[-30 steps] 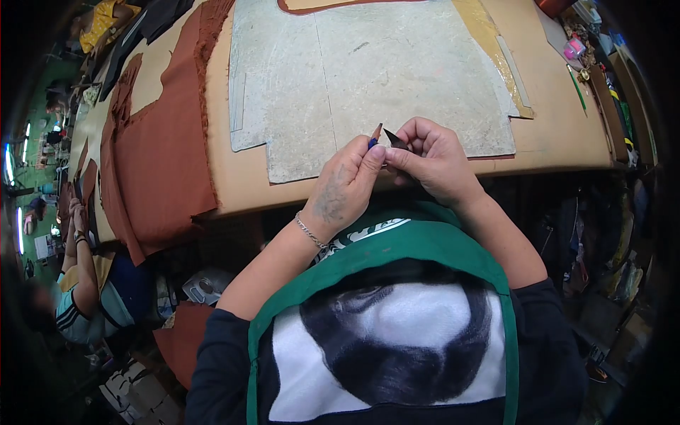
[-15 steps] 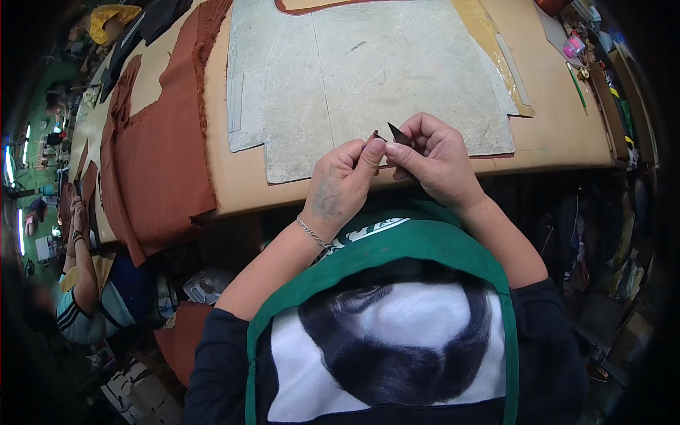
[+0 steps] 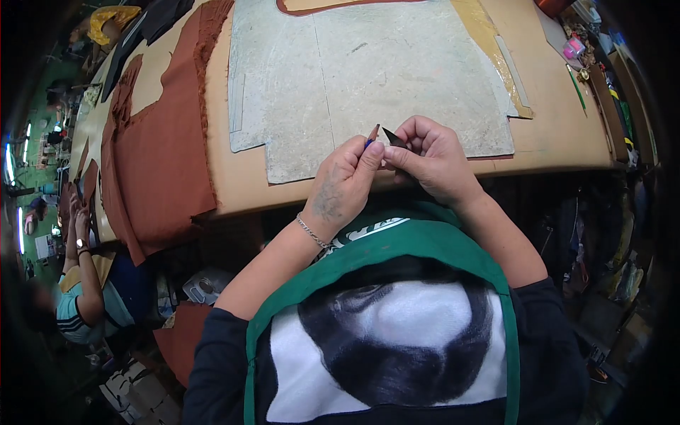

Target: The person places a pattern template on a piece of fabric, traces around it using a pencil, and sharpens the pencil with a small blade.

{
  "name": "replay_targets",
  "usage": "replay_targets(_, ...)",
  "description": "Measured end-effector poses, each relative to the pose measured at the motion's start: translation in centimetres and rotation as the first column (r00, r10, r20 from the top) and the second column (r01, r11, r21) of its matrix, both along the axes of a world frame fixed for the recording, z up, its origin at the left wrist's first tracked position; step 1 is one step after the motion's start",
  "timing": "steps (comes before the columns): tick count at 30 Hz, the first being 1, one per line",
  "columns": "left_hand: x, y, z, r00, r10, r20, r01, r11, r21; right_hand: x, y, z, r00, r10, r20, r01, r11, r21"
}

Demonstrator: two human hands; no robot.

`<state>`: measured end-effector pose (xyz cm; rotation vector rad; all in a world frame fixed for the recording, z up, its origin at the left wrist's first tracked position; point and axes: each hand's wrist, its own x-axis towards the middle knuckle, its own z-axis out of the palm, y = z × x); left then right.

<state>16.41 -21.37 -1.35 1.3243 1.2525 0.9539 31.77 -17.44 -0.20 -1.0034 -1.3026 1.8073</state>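
Note:
My left hand (image 3: 341,178) is closed on a short pencil (image 3: 372,134), its bare wooden tip pointing up and a bit of blue showing at the fingers. In my right hand (image 3: 440,161), thumb and fingers pinch a dark, pointed blade (image 3: 392,138) that looks like a knife. Blade and pencil tip are close together; whether they touch I cannot tell. Both hands are over the near edge of a large grey, scuffed pattern board (image 3: 418,78). Most of the pencil and the blade's lower end are hidden by my fingers.
Reddish-brown material (image 3: 166,156) hangs over the table's (image 3: 567,134) front edge at the left. A green pencil (image 3: 576,90) lies at the right, near a cluttered box (image 3: 610,106). At the far left a co-worker's hands (image 3: 79,219) hold brown pieces.
The pencil has turned in my left hand, showing more of its wooden tip and a blue part. The blade has shifted slightly left. The co-worker's hands have moved.

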Motion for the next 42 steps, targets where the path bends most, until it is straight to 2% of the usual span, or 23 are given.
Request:
replay_targets(2, 0.3, 0.0, -0.1, 0.997, 0.071, 0.036, -0.073, 0.996, 0.051, 0.0, 0.0, -0.1, 1.000, -0.014, 0.001, 0.014, 0.999, 0.029)
replay_targets(5, 0.2, -0.1, 1.4, 0.998, 0.032, -0.062, -0.032, 0.999, -0.001, 0.0, -0.1, -0.4, 1.000, -0.022, 0.008, 0.022, 0.997, 0.071)
replay_targets(8, 0.3, 0.0, 1.2, 0.988, 0.078, -0.130, -0.071, 0.996, 0.057, 0.0, -0.1, -0.5, 0.999, -0.038, -0.003, 0.038, 0.995, 0.093)
replay_targets(11, 0.3, 0.0, 1.2, 0.981, 0.114, -0.159, -0.109, 0.993, 0.040, 0.2, -0.1, -0.5, 0.999, -0.038, 0.008, 0.037, 0.991, 0.126)
replay_targets(17, 0.2, 0.2, 2.0, 0.972, 0.090, -0.218, -0.110, 0.990, -0.082, 0.1, -0.2, -0.4, 0.998, -0.066, -0.017, 0.068, 0.988, 0.141)
replay_targets(23, -0.2, 0.3, 1.2, 0.971, 0.067, -0.229, -0.073, 0.997, -0.016, 0.2, -0.3, 0.1, 0.996, -0.086, -0.005, 0.086, 0.983, 0.160)
replay_targets(26, -0.5, 0.3, 2.0, 0.995, 0.033, -0.095, -0.046, 0.990, -0.136, 0.3, -0.2, 0.1, 0.997, -0.075, 0.011, 0.073, 0.987, 0.145)
replay_targets(29, -0.7, 0.3, 2.1, 0.999, 0.025, 0.030, -0.021, 0.992, -0.123, 0.2, -0.1, -0.3, 0.999, -0.042, -0.009, 0.042, 0.994, 0.097)
replay_targets(32, -1.0, 0.1, 2.3, 1.000, -0.005, 0.018, 0.008, 0.978, -0.207, 0.0, 0.1, -0.1, 0.998, -0.057, -0.032, 0.059, 0.996, 0.072)
replay_targets(34, -1.0, -0.1, 2.4, 0.965, 0.028, 0.259, 0.065, 0.936, -0.346, 0.0, 0.3, 0.2, 0.996, -0.080, -0.039, 0.082, 0.994, 0.066)
replay_targets(35, -1.1, -0.1, 2.5, 0.926, 0.057, 0.372, 0.106, 0.908, -0.404, 0.1, 0.5, 0.3, 0.998, -0.058, 0.030, 0.053, 0.990, 0.129)
replay_targets(38, -1.6, 0.1, 2.7, 0.842, 0.100, 0.530, 0.226, 0.827, -0.514, 0.8, 1.2, 0.8, 0.979, 0.004, 0.203, -0.068, 0.950, 0.306)
replay_targets(40, -1.8, 0.1, 2.6, 0.828, 0.080, 0.556, 0.265, 0.817, -0.512, 0.9, 1.9, 1.3, 0.960, 0.060, 0.275, -0.174, 0.895, 0.411)
replay_targets(42, -1.7, 0.1, 2.6, 0.837, 0.059, 0.544, 0.277, 0.812, -0.513, 0.7, 2.5, 2.3, 0.926, 0.086, 0.368, -0.256, 0.859, 0.443)
